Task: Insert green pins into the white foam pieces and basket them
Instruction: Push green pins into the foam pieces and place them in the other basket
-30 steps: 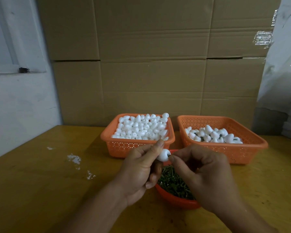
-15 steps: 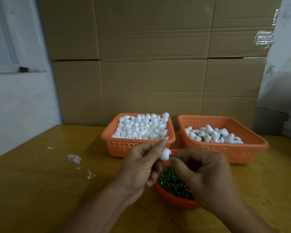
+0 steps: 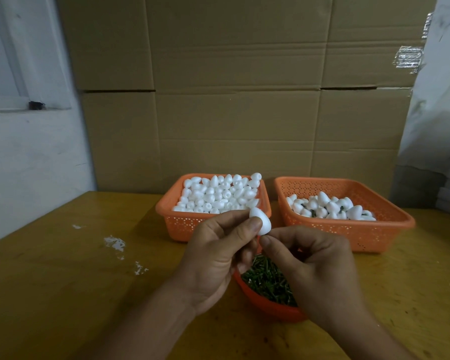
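Head view: two hands, two baskets.

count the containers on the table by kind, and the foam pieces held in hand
rectangular orange baskets: 2, the left basket and the right basket
round orange bowl of green pins: 1
foam piece pinched in the left hand, right hand at its base: 1
total: 4

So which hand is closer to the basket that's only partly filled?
Right. The right hand sits just in front of the partly filled basket; the left hand is farther off, in front of the full basket.
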Available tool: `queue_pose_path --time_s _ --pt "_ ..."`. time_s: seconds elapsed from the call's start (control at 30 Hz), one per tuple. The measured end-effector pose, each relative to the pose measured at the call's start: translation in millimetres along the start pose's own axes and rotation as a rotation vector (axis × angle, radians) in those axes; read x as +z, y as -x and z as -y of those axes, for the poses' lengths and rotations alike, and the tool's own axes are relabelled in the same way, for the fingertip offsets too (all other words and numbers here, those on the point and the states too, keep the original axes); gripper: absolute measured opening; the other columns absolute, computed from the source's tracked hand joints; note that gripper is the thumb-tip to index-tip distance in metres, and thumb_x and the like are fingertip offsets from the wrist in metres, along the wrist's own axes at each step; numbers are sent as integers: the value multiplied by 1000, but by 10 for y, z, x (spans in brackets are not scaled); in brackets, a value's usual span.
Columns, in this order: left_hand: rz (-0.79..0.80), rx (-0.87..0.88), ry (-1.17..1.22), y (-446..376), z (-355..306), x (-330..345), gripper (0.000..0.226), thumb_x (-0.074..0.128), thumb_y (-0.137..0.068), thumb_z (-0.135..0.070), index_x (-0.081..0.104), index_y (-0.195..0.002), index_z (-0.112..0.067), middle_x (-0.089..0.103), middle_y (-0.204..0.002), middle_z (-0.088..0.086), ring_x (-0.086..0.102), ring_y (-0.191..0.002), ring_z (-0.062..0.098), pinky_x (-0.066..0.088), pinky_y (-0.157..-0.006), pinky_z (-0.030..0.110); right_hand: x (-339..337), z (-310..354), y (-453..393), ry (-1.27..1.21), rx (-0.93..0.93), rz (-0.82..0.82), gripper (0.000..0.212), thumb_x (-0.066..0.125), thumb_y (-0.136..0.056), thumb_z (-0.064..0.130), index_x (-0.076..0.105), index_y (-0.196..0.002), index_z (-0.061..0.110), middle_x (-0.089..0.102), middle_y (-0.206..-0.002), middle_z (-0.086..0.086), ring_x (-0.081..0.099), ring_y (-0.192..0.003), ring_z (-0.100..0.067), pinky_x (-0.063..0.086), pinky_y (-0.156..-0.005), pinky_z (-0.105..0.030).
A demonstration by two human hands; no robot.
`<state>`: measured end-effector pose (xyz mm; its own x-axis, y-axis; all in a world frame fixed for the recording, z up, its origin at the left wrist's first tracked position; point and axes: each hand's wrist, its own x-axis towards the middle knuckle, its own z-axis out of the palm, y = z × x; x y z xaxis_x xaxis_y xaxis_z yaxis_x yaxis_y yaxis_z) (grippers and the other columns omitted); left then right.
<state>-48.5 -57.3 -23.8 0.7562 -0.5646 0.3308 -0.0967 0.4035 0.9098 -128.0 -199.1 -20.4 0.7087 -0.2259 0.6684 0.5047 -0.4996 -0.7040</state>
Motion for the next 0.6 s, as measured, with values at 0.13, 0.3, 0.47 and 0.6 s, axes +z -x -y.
queue_pose_path --time_s 0.13,0.3,0.47,0.6 --pt "-6 17 -34 -2 9 7 27 76 -75 -40 80 -89 -18 57 -65 0 49 -52 6 38 -45 18 11 17 10 -63 20 5 19 74 -86 11 78 -77 28 75 -70 12 72 -64 -6 57 -59 -25" --pt "-41 116 -181 9 0 42 21 69 -84 -41 77 -90 -23 54 -61 -3 46 -52 6 39 -46 18 40 20 12 -122 38 13 20 72 -87 11 79 -79 28 76 -70 9 73 -67 -7 55 -62 -17" --pt "-36 279 -341 44 -27 77 17 60 -94 -34 71 -90 -23 57 -60 -18 52 -54 -2 41 -52 9 77 7 41 -169 80 -28 9 71 -80 32 79 -81 28 76 -72 3 73 -68 -16 60 -64 -35" --pt "-8 328 -373 51 -45 89 20 57 -93 -33 67 -96 -17 62 -63 -26 59 -58 -9 43 -54 5 78 7 41 -171 67 -26 11 71 -80 34 79 -82 27 76 -73 1 73 -68 -19 60 -64 -40"
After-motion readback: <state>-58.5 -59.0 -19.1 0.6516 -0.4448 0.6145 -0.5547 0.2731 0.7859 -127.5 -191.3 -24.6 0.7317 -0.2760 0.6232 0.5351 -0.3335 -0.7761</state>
